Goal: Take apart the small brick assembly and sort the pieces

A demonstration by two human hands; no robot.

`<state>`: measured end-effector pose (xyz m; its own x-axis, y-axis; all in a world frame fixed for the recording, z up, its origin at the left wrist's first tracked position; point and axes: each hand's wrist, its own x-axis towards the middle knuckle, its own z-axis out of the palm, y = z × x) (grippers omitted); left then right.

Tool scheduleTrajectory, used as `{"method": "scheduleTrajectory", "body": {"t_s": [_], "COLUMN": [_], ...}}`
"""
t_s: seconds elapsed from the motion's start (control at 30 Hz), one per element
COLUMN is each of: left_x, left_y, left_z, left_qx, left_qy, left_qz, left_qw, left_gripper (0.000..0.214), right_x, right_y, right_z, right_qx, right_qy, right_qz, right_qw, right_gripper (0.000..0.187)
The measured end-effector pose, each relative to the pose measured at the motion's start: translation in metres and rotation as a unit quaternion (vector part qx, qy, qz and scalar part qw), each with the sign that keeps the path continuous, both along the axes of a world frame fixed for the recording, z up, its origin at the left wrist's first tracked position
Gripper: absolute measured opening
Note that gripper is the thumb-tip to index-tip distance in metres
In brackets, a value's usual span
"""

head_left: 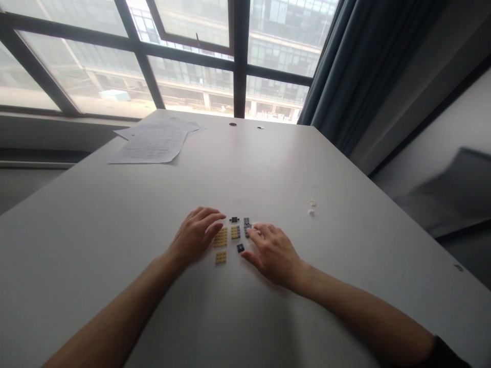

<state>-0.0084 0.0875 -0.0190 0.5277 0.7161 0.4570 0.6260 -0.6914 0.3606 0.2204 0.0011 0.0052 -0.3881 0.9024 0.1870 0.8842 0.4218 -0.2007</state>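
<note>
Several small toy building bricks lie grouped on the white table between my hands. My left hand (199, 230) rests beside the larger tan plate brick (221, 238), its fingers apart and nothing in them. Below that lies a smaller tan plate brick (221, 257). A tan and grey brick (235, 232) sits in the middle, with a dark axle-like piece (234, 220) above it. My right hand (273, 251) is spread, fingertips over or touching the grey bricks (246, 223); its thumb is near a small black brick (240, 248). Pale pieces under its fingers are partly hidden.
Two small whitish pieces (311, 207) lie farther right on the white table (245, 174). Printed paper sheets (153, 143) are at the far left. Two round holes are near the back edge. Windows stand behind, with a dark curtain (356, 61) at the right.
</note>
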Motion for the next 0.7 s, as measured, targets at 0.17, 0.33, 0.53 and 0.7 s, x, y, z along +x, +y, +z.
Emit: {"method": "scheduleTrajectory", "body": {"t_s": [0.17,0.33,0.53,0.7], "left_x": [-0.003,0.001,0.029,0.059], "left_y": [0.000,-0.001,-0.027,-0.050], "left_z": [-0.001,0.003,0.018,0.020], "left_qx": [0.000,-0.011,-0.060,-0.062], "left_qy": [0.008,0.033,0.125,0.188], "left_qz": [-0.001,-0.007,0.049,0.071], "left_qw": [1.000,0.999,0.989,0.978], "left_gripper": [0.036,0.037,0.046,0.066], "right_x": [-0.005,0.034,0.103,0.134], "right_y": [0.004,-0.006,-0.018,-0.022], "right_z": [-0.004,-0.013,-0.026,-0.031], "right_qx": [-0.004,0.011,0.042,0.052], "right_qy": [-0.031,-0.034,-0.049,-0.058], "right_qz": [-0.003,-0.036,-0.104,-0.140], "right_qw": [1.000,0.999,0.993,0.987], "right_gripper": [0.055,0.054,0.046,0.045]}}
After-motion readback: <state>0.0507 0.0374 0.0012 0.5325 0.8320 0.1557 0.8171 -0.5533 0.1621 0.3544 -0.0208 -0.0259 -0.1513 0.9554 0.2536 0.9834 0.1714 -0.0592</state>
